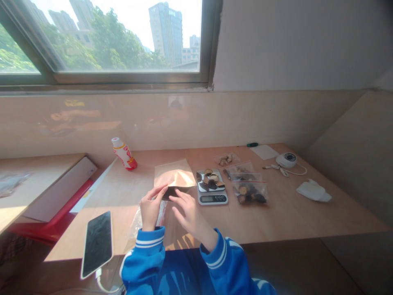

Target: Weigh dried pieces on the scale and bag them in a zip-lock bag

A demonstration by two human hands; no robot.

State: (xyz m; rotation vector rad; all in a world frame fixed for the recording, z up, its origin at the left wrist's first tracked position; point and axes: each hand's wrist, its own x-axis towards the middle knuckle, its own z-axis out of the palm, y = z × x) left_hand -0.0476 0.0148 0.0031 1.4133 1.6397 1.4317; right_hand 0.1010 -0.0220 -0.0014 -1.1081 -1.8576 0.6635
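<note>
A brown kraft paper bag lies on the table with its dark mouth facing me. My left hand pinches the left side of the mouth between thumb and fingers. The fingers of my right hand are stretched out and apart, with the tips touching the right part of the opening. What is inside the bag is hidden in shadow. Just right of it, a digital kitchen scale bears several dark and pale dried slices. Under my left wrist lies a clear plastic bag.
Zip bags of dried slices lie right of the scale. Farther right are a white round device with a cable and a crumpled white tissue. A bottle stands back left; a charging tablet overhangs the front-left edge.
</note>
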